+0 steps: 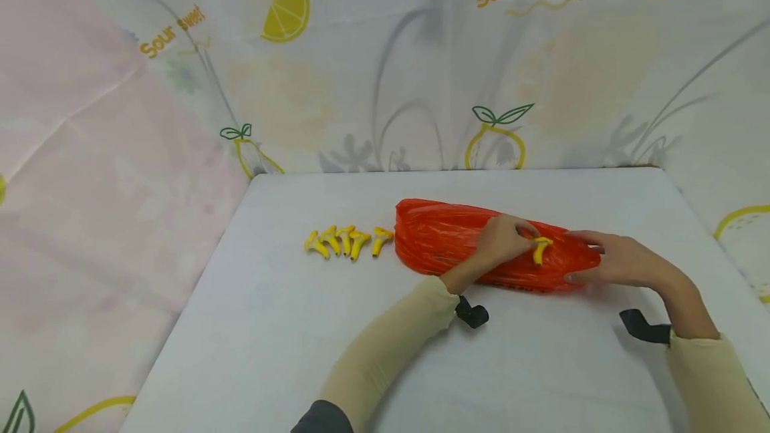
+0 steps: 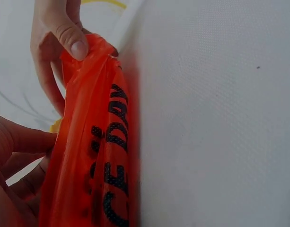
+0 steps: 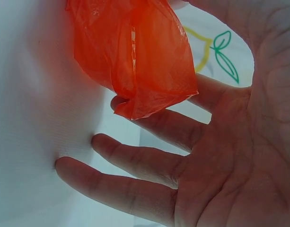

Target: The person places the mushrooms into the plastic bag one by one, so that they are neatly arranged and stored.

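Note:
A crumpled red plastic bag (image 1: 445,236) lies lengthwise on the white table. Over its right half, my left hand (image 1: 504,238) pinches a yellow chanterelle-shaped mushroom (image 1: 538,252) between thumb and fingers, its stem hanging down. In the left wrist view only a bit of yellow shows behind the bag. My right hand (image 1: 628,260) holds the bag's right end, thumb on the near side and forefinger on the far side. In the right wrist view, the other fingers (image 3: 130,189) are spread, partly behind the bag (image 3: 149,61). Black print (image 2: 117,142) runs along the bag's near side.
Several similar yellow mushrooms (image 1: 359,244) lie in a loose row just left of the bag. The white tabletop (image 1: 289,326) stretches around them. Behind it hangs a lemon-patterned curtain (image 1: 385,59). Dark wrist mounts (image 1: 472,314) stick out from both sleeves.

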Motion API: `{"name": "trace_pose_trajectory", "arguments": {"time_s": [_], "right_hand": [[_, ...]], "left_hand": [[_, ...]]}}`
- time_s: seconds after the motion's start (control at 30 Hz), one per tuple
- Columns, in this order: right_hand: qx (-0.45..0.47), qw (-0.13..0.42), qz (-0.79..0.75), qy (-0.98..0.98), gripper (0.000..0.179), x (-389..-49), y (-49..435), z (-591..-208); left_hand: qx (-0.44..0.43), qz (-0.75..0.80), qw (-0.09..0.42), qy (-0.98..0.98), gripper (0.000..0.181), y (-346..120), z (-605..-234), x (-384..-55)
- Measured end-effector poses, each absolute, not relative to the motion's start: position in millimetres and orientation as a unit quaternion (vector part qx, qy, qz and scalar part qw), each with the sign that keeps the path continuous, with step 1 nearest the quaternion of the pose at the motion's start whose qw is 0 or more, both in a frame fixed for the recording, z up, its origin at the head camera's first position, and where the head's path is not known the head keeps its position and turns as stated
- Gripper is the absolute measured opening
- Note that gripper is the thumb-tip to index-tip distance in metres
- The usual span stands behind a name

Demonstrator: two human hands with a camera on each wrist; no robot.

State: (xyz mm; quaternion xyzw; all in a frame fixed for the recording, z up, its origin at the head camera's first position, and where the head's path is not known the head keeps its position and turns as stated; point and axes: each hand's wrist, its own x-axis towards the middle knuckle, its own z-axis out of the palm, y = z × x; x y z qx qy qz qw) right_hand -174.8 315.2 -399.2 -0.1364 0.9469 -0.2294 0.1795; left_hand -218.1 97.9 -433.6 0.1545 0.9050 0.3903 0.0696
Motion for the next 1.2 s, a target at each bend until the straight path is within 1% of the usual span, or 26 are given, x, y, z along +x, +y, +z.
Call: {"name": "trace_pose_trajectory", "arguments": {"time_s": [0.3,0.43,0.6,0.97,1.2], "right_hand": [[-0.138,0.18,-0.231,0.946,0.086,-175,312,-400],[-0.14,0.175,-0.225,0.948,0.085,-176,313,-398],[-0.145,0.174,-0.228,0.947,0.084,-177,313,-399],[-0.145,0.173,-0.227,0.947,0.085,-174,317,-403],[-0.144,0.174,-0.223,0.948,0.086,-174,316,-402]], "left_hand": [[0.152,0.369,0.057,0.915,0.009,99,-436,-216],[0.164,0.357,0.055,0.918,0.014,99,-432,-217],[0.177,0.348,0.071,0.918,0.023,95,-426,-215],[0.187,0.392,0.092,0.896,0.026,78,-416,-207],[0.202,0.467,0.141,0.849,0.032,62,-412,-212]]}}
